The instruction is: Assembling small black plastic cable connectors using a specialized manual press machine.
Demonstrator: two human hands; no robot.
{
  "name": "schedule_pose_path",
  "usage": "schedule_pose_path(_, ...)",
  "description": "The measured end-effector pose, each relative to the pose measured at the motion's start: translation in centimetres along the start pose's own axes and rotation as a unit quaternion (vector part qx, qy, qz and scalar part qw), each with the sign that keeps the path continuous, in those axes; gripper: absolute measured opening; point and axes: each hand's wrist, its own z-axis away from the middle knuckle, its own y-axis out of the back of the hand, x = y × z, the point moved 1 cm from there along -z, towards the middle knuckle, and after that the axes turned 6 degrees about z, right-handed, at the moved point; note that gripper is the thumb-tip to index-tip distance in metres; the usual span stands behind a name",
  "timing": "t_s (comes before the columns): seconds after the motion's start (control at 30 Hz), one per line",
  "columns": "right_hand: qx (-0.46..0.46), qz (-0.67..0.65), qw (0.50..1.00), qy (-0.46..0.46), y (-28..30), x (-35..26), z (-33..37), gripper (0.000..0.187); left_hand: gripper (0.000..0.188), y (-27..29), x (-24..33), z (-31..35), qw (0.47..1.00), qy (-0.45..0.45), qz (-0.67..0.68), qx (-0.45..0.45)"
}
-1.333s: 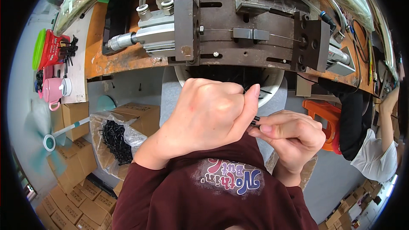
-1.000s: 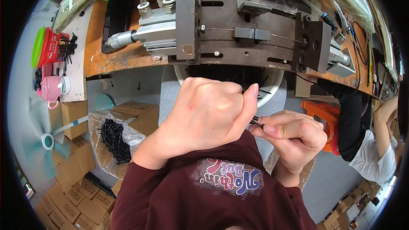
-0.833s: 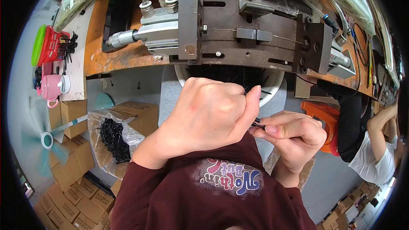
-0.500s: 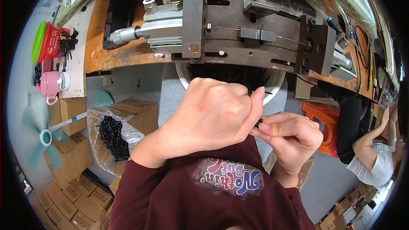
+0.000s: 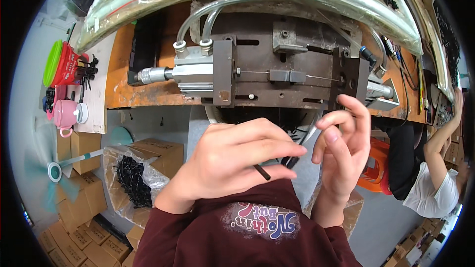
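My left hand [image 5: 232, 160] is in front of my chest, its thumb and fingers pinched around thin black rod-like parts [image 5: 261, 172]. One short black end sticks out below the fingers, and more black shows at the fingertips. Just to the right, my right hand [image 5: 346, 148] is raised with its fingers apart and bent, and nothing visible is in it. Beyond both hands lies a dark metal fixture [image 5: 304, 96] on the bench, with small grey blocks [image 5: 287, 76] on a thin rod. Under its edge, partly covered by my hands, a white basin [image 5: 213, 113] holds black parts [image 5: 252, 115].
An air cylinder [image 5: 193, 74] with clear hoses [image 5: 210, 15] stands at the fixture's left. To the left are a bag of black parts [image 5: 133, 183], cartons [image 5: 81, 188] and a fan [image 5: 54, 172]. An orange stool [image 5: 373, 168] and another person's arm [image 5: 438, 138] are at right.
My hands have moved apart; the right hand has opened and risen. My left hand has turned, showing the black part below its fingers. The view has shifted, so the bench sits lower.
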Motion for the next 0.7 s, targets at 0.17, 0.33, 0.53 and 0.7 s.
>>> schedule_pose_path(0.17, 0.019, 0.123, 0.99, 0.074, 0.8, 0.1, 0.8, 0.03, 0.029, -1.5, -1.6, 0.0, 0.966, -0.042, -0.244, 0.072)
schedule_pose_path(0.33, 0.033, 0.131, 0.989, 0.066, 1.7, 0.7, 1.4, 0.018, 0.024, -2.9, -2.6, -0.5, 0.931, -0.05, -0.352, 0.079)
schedule_pose_path(0.53, 0.022, 0.131, 0.989, 0.059, 2.0, 0.7, 1.7, 0.012, 0.022, -3.1, -2.6, -1.3, 0.918, -0.041, -0.384, 0.088)
schedule_pose_path(0.7, 0.012, 0.132, 0.99, 0.056, 2.1, 0.6, 1.7, 0.012, 0.021, -2.8, -2.5, -1.5, 0.919, -0.031, -0.389, 0.06)
